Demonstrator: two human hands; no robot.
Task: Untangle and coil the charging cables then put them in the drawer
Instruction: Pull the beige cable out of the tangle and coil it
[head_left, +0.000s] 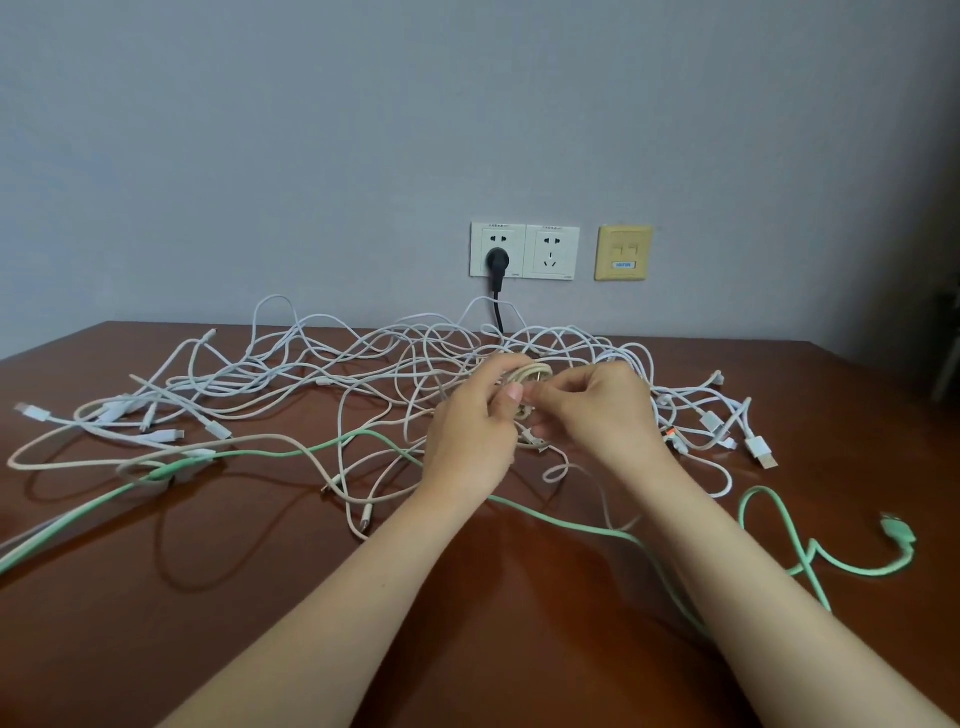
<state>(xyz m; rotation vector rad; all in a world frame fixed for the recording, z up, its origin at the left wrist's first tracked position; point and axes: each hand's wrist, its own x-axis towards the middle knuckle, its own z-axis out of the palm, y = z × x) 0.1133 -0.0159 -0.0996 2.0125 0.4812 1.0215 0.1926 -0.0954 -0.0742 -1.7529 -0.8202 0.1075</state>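
Above the middle of the reddish-brown wooden table, both hands meet over the heap of cables. The left hand has its fingers curled round a small coil of beige cable, with the thumb laid across the loops. The right hand pinches the same coil from the right side, its fingertips touching those of the left hand. A short beige end hangs from the coil just below the hands.

Behind and around the hands, a tangle of thin white charging cables spreads across the far half of the table, from the left edge to the right. Several white plugs lie loose at both ends of it, among them a white USB plug to the right. A mint-green cable runs from the near left edge, passes under the forearms and ends in a green connector at the near right.

On the grey wall beyond the table sits a white double wall socket with a black plug in its left half. A yellow data-port plate is just to its right.
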